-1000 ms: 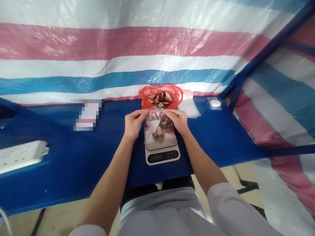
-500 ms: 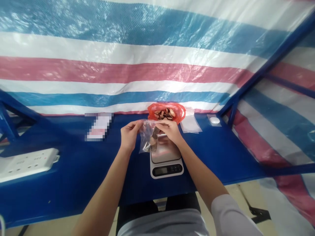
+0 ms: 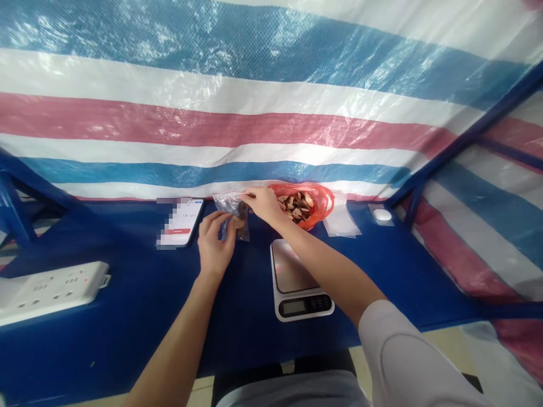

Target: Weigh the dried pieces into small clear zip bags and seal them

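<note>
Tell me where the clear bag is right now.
Head view, left of centre: the clear bag is held by the left hand and right hand, between the phone and the orange bag.

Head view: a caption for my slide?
Left hand and right hand hold a clear bag of brown pieces beside the digital scale.

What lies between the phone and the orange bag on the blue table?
In the head view, a small clear bag of brown pieces, held by the left hand below and the right hand at its top.
</note>
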Demonstrator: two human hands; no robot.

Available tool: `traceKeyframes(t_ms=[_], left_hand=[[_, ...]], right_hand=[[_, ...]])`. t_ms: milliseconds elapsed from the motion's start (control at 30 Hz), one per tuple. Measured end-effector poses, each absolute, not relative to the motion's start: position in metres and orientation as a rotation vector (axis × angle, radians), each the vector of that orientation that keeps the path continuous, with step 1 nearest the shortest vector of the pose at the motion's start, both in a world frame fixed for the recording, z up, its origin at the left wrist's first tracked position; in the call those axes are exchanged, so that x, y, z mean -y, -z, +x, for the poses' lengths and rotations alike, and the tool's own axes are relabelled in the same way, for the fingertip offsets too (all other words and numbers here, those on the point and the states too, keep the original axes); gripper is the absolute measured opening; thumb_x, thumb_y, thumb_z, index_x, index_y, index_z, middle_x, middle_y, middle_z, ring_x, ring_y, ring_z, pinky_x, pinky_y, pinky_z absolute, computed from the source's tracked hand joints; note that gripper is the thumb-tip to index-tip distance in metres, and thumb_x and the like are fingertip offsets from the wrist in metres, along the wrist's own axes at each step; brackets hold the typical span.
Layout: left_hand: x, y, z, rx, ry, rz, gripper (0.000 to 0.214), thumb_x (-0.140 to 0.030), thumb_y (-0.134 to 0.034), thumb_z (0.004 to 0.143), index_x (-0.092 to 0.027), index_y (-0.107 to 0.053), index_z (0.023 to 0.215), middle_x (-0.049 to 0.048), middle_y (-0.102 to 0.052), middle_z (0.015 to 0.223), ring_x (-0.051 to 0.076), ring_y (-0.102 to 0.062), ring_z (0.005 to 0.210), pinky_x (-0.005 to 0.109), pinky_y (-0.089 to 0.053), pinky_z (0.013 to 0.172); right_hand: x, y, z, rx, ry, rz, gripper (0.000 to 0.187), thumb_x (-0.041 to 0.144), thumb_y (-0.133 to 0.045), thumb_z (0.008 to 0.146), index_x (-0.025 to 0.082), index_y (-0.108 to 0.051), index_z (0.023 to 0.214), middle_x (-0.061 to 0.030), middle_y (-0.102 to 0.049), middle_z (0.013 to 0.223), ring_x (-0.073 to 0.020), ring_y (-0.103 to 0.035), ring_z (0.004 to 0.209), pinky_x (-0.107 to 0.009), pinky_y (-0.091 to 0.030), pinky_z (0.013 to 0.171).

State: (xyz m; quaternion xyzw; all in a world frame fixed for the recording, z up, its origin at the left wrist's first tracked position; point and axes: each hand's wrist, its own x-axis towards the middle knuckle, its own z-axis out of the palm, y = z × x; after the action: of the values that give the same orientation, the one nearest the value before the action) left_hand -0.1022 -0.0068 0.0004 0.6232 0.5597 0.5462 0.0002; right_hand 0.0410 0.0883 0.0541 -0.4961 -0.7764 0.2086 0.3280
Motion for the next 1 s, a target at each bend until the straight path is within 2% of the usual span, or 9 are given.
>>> traceKeyframes(t_ms=[100, 267, 367, 467, 533, 633, 767, 1000], left_hand=[[0.005, 0.006, -0.101, -1.738, -1.491, 2.161, 0.025, -0.032, -0.056, 0.093, -0.019, -0.072, 0.108, 0.0133, -0.068, 0.121, 0.028, -0.065, 0.11, 0.045, -0.052, 0.099], [0.001, 0.016, -0.104, -1.741, -1.378, 2.28, 0.03, -0.028, -0.055, 0.093, -0.021, -0.071, 0.118, 0.0139, -0.065, 0.132, 0.031, -0.063, 0.119, 0.049, -0.049, 0.104], [0.0, 0.02, -0.105, -1.705, -1.229, 2.368, 0.032, -0.028, -0.054, 0.093, -0.022, -0.069, 0.12, 0.0124, -0.066, 0.133, 0.03, -0.063, 0.121, 0.048, -0.051, 0.104], [0.001, 0.024, -0.106, -1.73, -1.139, 2.388, 0.035, -0.029, -0.053, 0.092, -0.021, -0.069, 0.123, 0.0138, -0.063, 0.138, 0.031, -0.061, 0.124, 0.047, -0.051, 0.104], [0.001, 0.027, -0.106, -1.756, -1.116, 2.37, 0.037, -0.029, -0.052, 0.092, -0.021, -0.067, 0.126, 0.0137, -0.063, 0.138, 0.032, -0.061, 0.125, 0.048, -0.051, 0.104], [0.001, 0.029, -0.106, -1.766, -1.1, 2.352, 0.04, -0.029, -0.052, 0.092, -0.022, -0.065, 0.129, 0.0134, -0.062, 0.14, 0.033, -0.06, 0.126, 0.05, -0.051, 0.104], [0.001, 0.028, -0.108, -1.752, -1.14, 2.363, 0.037, -0.03, -0.052, 0.093, -0.021, -0.068, 0.125, 0.0137, -0.062, 0.14, 0.033, -0.061, 0.125, 0.051, -0.051, 0.105], [0.0, 0.024, -0.114, -1.779, -1.2, 2.301, 0.036, -0.029, -0.052, 0.093, -0.02, -0.07, 0.122, 0.0146, -0.067, 0.132, 0.033, -0.065, 0.119, 0.05, -0.053, 0.104]], right_hand=[[-0.098, -0.054, 0.034, 2.116, -0.46, -1.361, 0.025, 0.027, -0.054, 0.095, 0.02, -0.076, 0.084, -0.0032, -0.077, 0.086, -0.0191, -0.069, 0.083, -0.026, -0.049, 0.078], [-0.113, -0.044, 0.033, 2.113, -0.43, -1.515, 0.025, 0.026, -0.053, 0.094, 0.02, -0.077, 0.092, -0.0063, -0.078, 0.094, -0.0224, -0.07, 0.092, -0.03, -0.051, 0.085], [-0.115, -0.039, 0.034, 2.097, -0.458, -1.548, 0.026, 0.023, -0.053, 0.094, 0.021, -0.077, 0.105, -0.0076, -0.078, 0.106, -0.0246, -0.071, 0.103, -0.032, -0.052, 0.09], [-0.107, -0.038, 0.035, 2.13, -0.437, -1.517, 0.035, 0.021, -0.055, 0.093, 0.019, -0.069, 0.125, -0.0103, -0.075, 0.119, -0.028, -0.068, 0.112, -0.038, -0.053, 0.096], [-0.098, -0.039, 0.036, 2.189, -0.37, -1.438, 0.039, 0.019, -0.055, 0.093, 0.019, -0.065, 0.13, -0.0111, -0.072, 0.127, -0.0282, -0.067, 0.116, -0.04, -0.052, 0.099], [-0.085, -0.039, 0.038, 2.343, -0.271, -1.209, 0.037, 0.014, -0.053, 0.094, 0.02, -0.065, 0.129, -0.0102, -0.065, 0.138, -0.0249, -0.063, 0.124, -0.04, -0.05, 0.105], [-0.084, -0.034, 0.041, 2.528, -0.169, -0.977, 0.031, 0.018, -0.05, 0.099, 0.016, -0.068, 0.124, -0.0127, -0.065, 0.138, -0.0239, -0.058, 0.131, -0.041, -0.044, 0.113], [-0.1, -0.014, 0.045, 2.646, -0.089, -0.959, 0.029, 0.019, -0.049, 0.101, 0.013, -0.069, 0.121, -0.0144, -0.065, 0.137, -0.0238, -0.059, 0.129, -0.04, -0.041, 0.113]])
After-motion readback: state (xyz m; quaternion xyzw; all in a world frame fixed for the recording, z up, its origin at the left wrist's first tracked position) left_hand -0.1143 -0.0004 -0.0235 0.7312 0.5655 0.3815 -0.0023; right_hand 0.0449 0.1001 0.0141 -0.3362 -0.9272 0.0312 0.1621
